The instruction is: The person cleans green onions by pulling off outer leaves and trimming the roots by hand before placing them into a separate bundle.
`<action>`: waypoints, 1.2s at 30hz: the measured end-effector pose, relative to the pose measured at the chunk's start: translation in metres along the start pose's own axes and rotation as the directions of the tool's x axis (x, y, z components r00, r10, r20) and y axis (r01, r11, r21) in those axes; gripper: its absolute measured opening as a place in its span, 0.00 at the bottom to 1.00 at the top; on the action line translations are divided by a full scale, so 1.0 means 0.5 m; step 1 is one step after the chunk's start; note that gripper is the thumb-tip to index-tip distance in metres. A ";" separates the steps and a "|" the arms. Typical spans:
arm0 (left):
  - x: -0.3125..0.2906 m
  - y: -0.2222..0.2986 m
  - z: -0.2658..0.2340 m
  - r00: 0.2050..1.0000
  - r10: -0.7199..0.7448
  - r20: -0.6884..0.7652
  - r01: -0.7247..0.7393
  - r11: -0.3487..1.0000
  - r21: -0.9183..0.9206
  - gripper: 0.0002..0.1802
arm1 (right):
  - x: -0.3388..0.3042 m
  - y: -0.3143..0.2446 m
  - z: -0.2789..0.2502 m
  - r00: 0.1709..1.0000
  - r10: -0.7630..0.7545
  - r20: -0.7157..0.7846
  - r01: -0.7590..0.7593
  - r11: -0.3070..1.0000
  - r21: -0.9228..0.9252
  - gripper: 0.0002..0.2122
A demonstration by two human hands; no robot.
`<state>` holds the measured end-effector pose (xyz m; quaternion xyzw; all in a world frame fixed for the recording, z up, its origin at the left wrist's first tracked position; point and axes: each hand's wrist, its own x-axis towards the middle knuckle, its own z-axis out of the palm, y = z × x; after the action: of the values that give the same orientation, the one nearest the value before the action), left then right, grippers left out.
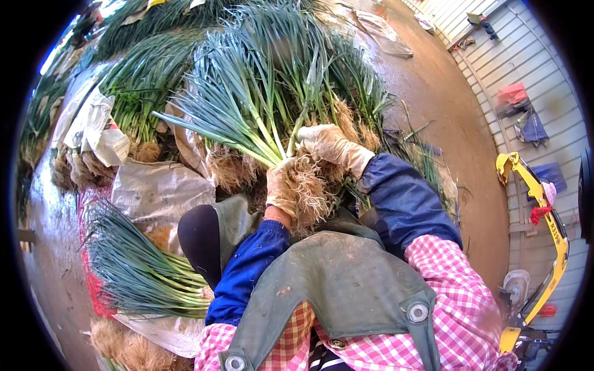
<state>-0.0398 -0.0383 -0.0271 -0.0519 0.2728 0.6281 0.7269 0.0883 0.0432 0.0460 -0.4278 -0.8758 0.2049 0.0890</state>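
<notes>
A bunch of scallions (244, 133) with long green leaves and pale stems fans out up and to the left in front of me. My left hand (282, 188), in a dirty cream glove, is closed around its stem bases. Tangled pale roots (312, 191) hang beside that hand, toward me. My right hand (331, 147), gloved too, is closed at the right side of the bunch. Its fingertips pinch a single scallion stalk (299, 128), just above the roots. Part of the right fingers' grip is hidden by the glove. Close behind both hands lies a large heap of scallions (278, 46), roots toward me.
Another bunch of scallions (142, 266) lies at my left, near a pale woven sack (161, 188) and red netting (99, 290). Farther left are a white bag (102, 127) over rooted bundles and more scallion piles. A yellow machine arm (557, 238) stands at the right by a panelled wall (538, 62).
</notes>
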 end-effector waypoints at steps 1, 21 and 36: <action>-0.009 0.002 0.005 1.000 -0.004 -0.012 0.005 1.000 0.026 0.11 | 0.004 0.002 -0.006 0.996 -0.032 0.087 0.039 0.995 -0.087 0.08; 0.004 -0.033 0.000 0.990 0.133 -0.052 -0.099 0.901 0.423 0.12 | 0.103 0.010 -0.133 0.855 0.491 -0.169 -0.499 0.867 -0.006 0.27; 0.007 -0.027 -0.013 0.982 0.168 -0.085 -0.112 0.885 0.451 0.08 | 0.155 0.019 -0.011 0.884 -0.264 -0.385 -0.041 0.778 -0.627 0.03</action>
<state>-0.0291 -0.0405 -0.0377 0.0970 0.4558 0.5959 0.6541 0.0490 0.1110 0.0455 -0.4142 -0.8727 -0.2049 0.1575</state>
